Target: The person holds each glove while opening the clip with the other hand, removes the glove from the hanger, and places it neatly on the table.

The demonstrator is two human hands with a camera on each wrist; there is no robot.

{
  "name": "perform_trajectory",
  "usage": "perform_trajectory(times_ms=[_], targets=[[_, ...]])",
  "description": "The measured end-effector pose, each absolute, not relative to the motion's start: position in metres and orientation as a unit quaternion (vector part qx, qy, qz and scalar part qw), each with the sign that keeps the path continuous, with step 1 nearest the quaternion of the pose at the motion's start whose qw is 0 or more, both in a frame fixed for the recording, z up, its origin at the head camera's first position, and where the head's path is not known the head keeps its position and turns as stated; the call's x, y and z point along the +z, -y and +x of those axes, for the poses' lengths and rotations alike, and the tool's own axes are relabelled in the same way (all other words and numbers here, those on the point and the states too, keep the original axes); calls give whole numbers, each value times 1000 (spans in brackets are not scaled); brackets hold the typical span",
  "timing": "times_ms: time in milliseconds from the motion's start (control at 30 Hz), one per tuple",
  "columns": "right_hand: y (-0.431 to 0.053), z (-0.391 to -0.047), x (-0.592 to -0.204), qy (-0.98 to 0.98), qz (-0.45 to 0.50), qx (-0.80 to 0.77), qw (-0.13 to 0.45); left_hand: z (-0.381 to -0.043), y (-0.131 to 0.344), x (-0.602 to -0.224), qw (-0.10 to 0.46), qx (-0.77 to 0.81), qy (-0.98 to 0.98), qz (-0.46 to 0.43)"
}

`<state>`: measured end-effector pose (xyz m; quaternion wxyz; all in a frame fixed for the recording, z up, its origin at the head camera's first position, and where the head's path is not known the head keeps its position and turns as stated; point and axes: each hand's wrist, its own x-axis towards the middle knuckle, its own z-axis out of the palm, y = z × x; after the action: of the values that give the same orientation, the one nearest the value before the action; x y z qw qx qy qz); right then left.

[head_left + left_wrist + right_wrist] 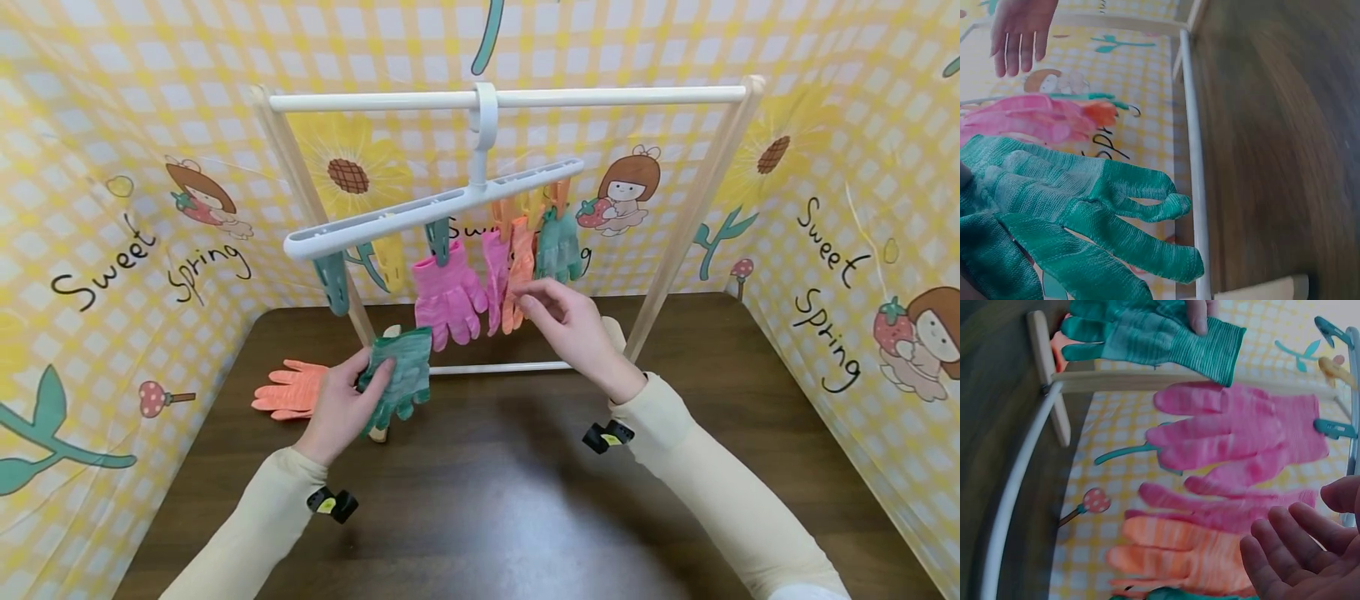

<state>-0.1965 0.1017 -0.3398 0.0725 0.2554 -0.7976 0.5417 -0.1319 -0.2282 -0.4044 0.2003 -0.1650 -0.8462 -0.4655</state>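
Observation:
My left hand (348, 404) pinches a green knit glove (401, 371) between thumb and fingers, below the left half of a hanger. In the right wrist view that green glove (1147, 331) shows its ribbed cuff to the right. My right hand (570, 325) holds nothing; its fingers are loosely bent beside a hanging orange glove (519, 275). Whether they touch it I cannot tell from the head view. Two pink gloves (448, 300) hang left of the orange one, and another green glove (558, 246) hangs at the right end. The grey-white hanger (420, 212) carries coloured clips and slopes down leftward.
A wooden rack with a white top bar (615, 97) holds the hanger. A green clip (332, 283) and a yellow clip (388, 262) hang without gloves. Another orange glove (288, 390) lies on the dark table (480, 500). Patterned cloth surrounds the table on three sides.

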Motion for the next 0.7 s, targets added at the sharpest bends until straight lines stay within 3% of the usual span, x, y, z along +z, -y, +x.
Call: perform_trajectory(times_ms=[433, 700], targets=[[-128, -197, -374, 820, 228, 522, 57, -154, 226, -426, 315, -273, 881, -223], [-149, -191, -394, 831, 213, 512, 49, -159, 207, -447, 326, -196, 897, -225]])
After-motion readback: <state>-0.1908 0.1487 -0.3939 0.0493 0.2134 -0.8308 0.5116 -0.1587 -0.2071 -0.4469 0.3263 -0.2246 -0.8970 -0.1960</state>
